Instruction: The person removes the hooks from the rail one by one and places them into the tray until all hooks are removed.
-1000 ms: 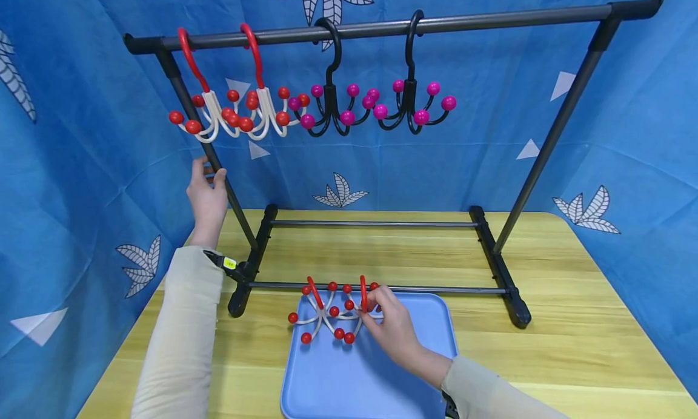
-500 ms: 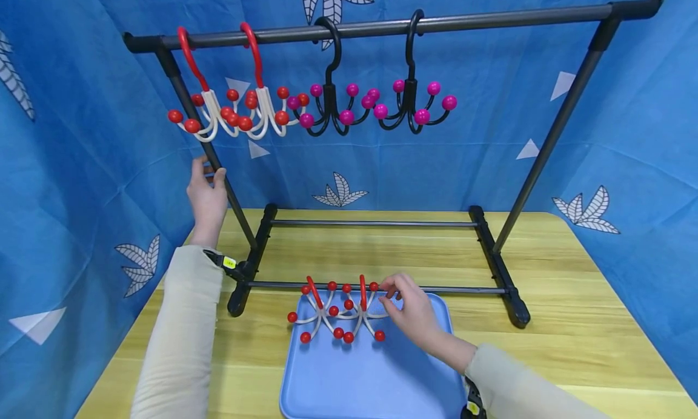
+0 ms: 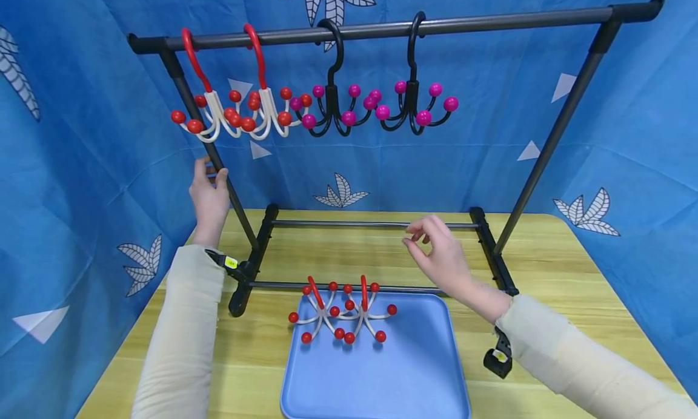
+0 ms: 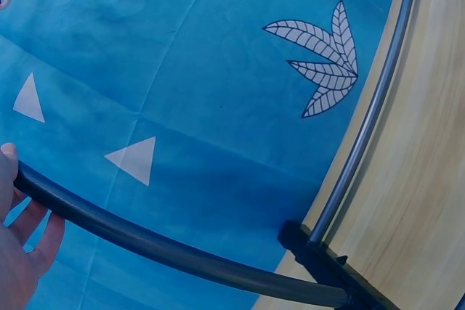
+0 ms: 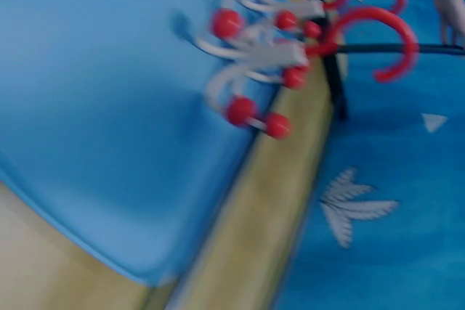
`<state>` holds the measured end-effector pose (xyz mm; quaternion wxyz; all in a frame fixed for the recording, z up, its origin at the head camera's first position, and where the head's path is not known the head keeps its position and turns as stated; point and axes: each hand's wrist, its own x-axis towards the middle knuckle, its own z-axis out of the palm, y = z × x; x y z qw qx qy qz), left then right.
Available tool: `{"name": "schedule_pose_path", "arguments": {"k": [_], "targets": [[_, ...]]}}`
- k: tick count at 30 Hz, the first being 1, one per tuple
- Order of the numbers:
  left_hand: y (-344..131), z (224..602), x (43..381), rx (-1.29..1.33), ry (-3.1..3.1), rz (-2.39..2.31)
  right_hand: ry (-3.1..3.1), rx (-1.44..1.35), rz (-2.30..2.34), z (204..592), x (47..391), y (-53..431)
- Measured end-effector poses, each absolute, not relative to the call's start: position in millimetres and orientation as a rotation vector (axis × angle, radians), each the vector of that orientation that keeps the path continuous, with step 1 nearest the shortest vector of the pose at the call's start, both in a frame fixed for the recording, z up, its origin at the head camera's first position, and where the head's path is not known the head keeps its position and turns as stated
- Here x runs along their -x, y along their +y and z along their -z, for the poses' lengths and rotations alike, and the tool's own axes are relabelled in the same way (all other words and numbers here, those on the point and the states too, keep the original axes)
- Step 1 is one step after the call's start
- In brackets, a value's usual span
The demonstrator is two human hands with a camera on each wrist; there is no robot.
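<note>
My left hand (image 3: 209, 196) holds the left post (image 3: 238, 210) of a black metal rack; in the left wrist view its fingers (image 4: 48, 243) reach behind the post. Bent fingers with nothing between them show on my right hand (image 3: 443, 260), raised over the table right of the blue tray's far end. Two rotating hook hangers stand side by side on the blue tray (image 3: 376, 376): a left one (image 3: 320, 313) and a right one (image 3: 362, 315), both with red hooks and white arms tipped with red balls. The right wrist view shows both, blurred, without the hand.
From the rack's top rail (image 3: 507, 22) hang two red-and-white hangers (image 3: 267, 107) at the left and two black hangers (image 3: 411, 98) with pink balls nearer the middle. The rack's lower front bar (image 3: 272, 284) runs behind the tray. Blue patterned cloth surrounds the wooden table (image 3: 589, 322).
My right hand has let go of the right hanger on the tray and moved up and to the right. The left hand stays on the post.
</note>
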<state>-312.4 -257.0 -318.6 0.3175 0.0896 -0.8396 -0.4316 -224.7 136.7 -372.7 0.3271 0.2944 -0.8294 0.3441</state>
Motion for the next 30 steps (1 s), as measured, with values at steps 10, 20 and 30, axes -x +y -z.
{"name": "schedule_pose_path", "arguments": {"k": [10, 20, 30], "targets": [[-258.4, 316.4, 312.7, -0.225, -2.191, 1.139, -1.956, -0.795, -0.826, 293.0, 245.7, 146.8], [-259.2, 319.6, 314.3, -0.228, -2.188, 1.136, -1.922, -0.695, -0.839, 222.6, 257.4, 147.1], [-256.1, 320.9, 313.0, -0.227, -2.193, 1.137, -2.048, -0.545, -0.832, 182.8, 273.2, 133.3]]}}
